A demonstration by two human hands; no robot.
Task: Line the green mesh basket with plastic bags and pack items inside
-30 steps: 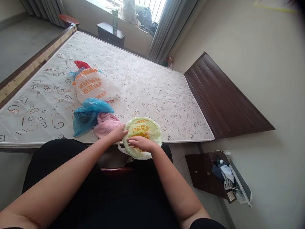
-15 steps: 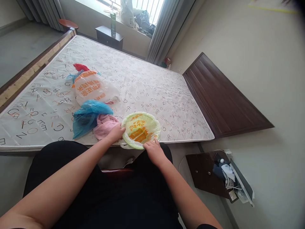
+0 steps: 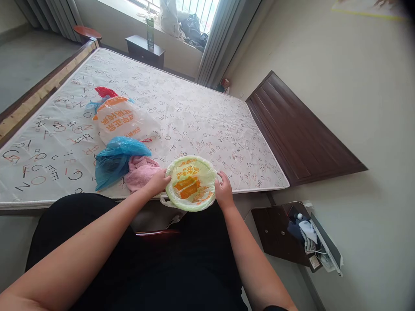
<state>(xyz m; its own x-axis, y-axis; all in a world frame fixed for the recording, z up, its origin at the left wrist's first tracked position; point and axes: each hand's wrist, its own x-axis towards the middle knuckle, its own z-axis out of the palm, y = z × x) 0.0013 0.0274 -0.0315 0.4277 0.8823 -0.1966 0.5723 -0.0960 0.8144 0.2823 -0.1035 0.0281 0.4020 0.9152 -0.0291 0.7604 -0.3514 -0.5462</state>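
A round, light-green trash can [image 3: 170, 196] sits in front of me at the mattress edge, its mouth facing up. A translucent plastic bag [image 3: 189, 185] with orange print lines it and is folded over the rim. My left hand [image 3: 158, 182] grips the rim on the left side, thumb on top. On the opposite side my right hand [image 3: 224, 190] is closed on the rim and bag edge, its thumb and index finger near the top. Beside my left hand lies a crumpled pink towel [image 3: 142, 172], next to a blue plastic bag [image 3: 115, 162].
The mattress [image 3: 194, 116] has a letter print. On it lie a white bag with orange print [image 3: 121, 119] and a red bag [image 3: 106, 91]. A dark headboard [image 3: 301, 134] stands at the right, near a cluttered bedside cabinet [image 3: 275, 237]. Another nightstand [image 3: 144, 49] is by the window.
My right hand has moved from the near side of the rim around to its right side. The left hand keeps its hold. The view has shifted slightly.
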